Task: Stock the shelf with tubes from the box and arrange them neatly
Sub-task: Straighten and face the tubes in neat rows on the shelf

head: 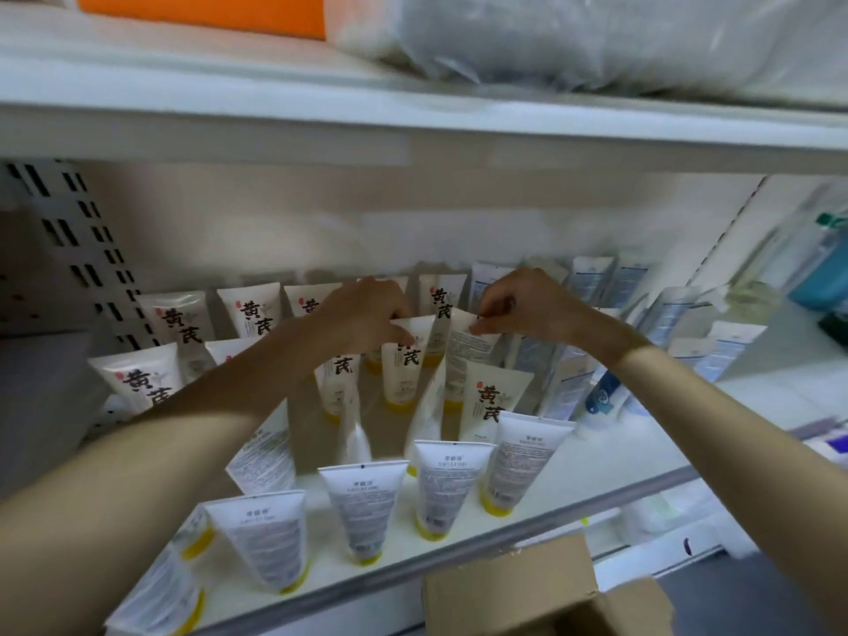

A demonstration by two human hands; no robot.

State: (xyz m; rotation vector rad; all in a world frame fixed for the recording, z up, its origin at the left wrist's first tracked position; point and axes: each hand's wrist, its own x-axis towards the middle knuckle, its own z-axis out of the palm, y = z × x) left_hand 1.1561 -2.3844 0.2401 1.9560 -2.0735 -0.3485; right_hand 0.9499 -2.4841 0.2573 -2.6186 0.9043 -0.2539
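Observation:
Several white tubes with yellow caps stand cap-down on the white shelf (610, 456). Back rows show black characters; the front row (362, 507) shows its printed backs. My left hand (367, 314) pinches the top edge of one tube (406, 360) in the middle of the shelf. Just to its right, my right hand (518, 305) pinches the top of a neighbouring tube (465, 346) that is turned back-side out and tilted. The open cardboard box (518, 585) sits below the shelf's front edge at the bottom right.
Blue-and-white tubes (573, 387) fill the right part of the same shelf. The shelf above (413, 126) carries plastic-wrapped goods and an orange pack. A perforated upright (87, 250) stands at the left. A gap lies between the middle and front rows.

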